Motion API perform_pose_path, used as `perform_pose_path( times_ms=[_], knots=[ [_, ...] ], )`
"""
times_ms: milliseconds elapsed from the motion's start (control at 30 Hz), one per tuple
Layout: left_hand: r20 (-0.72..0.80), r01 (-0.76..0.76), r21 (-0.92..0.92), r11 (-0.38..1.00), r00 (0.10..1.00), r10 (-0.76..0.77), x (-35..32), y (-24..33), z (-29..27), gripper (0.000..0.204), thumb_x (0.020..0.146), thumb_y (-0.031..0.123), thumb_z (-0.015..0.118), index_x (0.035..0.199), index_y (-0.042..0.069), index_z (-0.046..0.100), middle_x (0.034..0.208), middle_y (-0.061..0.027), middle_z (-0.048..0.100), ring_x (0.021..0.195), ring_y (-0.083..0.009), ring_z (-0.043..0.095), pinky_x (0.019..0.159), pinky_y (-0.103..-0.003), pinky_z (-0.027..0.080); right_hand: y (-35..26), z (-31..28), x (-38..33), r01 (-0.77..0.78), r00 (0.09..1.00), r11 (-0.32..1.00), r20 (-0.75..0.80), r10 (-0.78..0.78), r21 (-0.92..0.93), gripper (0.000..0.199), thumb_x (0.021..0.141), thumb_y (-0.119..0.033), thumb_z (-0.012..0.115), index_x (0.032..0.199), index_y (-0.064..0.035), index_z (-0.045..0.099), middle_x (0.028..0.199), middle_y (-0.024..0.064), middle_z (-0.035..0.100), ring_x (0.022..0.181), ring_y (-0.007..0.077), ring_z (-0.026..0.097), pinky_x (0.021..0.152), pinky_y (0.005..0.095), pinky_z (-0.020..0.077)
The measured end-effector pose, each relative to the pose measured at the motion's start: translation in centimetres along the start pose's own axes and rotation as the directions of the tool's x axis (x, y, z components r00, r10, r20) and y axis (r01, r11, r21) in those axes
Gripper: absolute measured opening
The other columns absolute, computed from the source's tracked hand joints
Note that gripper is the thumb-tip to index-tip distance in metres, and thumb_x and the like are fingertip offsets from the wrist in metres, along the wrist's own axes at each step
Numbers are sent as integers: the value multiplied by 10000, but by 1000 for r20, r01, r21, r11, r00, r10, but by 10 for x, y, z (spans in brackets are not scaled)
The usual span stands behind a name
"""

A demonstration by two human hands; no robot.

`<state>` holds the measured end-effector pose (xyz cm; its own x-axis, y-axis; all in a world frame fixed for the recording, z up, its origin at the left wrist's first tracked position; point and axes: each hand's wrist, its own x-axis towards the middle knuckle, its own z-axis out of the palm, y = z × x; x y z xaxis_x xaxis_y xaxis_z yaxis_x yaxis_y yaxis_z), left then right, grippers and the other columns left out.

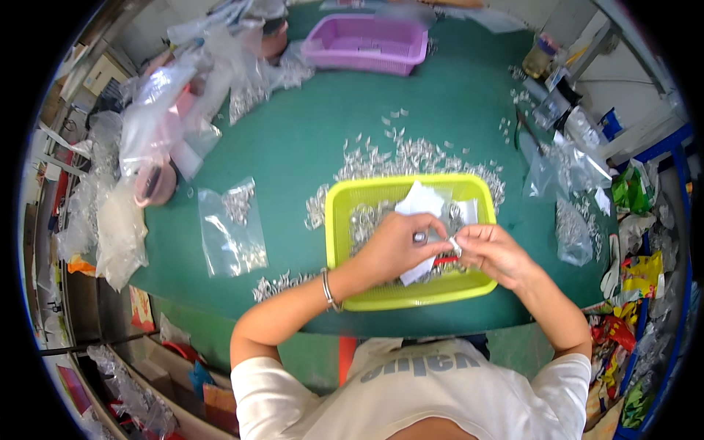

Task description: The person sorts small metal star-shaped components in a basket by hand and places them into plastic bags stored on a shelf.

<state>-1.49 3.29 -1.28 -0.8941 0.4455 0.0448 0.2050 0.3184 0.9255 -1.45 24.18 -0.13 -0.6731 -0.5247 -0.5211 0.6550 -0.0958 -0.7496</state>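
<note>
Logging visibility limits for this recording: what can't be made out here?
Head view: piece between the hands, too small, partly covered by fingers.
Head view: bottom of the yellow-green basket, hidden under metal parts and paper.
Head view: red item inside it, too small to identify.

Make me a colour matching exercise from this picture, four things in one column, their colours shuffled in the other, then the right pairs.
Things
1. Near basket, beneath the left hand and right hand
2. Far basket
3. Bracelet
4. Shirt

Colours
A. Mostly white
B. Purple
C. Yellow-green
D. Silver

Pairs: 1-C; 2-B; 3-D; 4-A
</note>
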Motion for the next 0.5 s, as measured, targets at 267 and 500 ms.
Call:
perform_pose_path(
  times_ms=[267,500],
  knots=[
    [-8,80,-190,978,997,-83,17,-7,-6,145,779,142,703,806,10,650,744,-20,627,687,-58,528,615,-232,442,-8,-1,13,156,982,914,-36,-183,-375,221,923,-221,522,898,-20,609,640,-57,453,585,25,360,537,185,306],
    [-117,96,-90,991,987,-107,22,-9,-14,149,826,161,640,884,25,622,714,-17,610,670,-53,508,587,-237,426,-29,-26,38,254,955,821,-2,-297,-512,277,942,-234,474,871,-27,643,582,-80,418,526,27,325,477,203,276]
  ],
)
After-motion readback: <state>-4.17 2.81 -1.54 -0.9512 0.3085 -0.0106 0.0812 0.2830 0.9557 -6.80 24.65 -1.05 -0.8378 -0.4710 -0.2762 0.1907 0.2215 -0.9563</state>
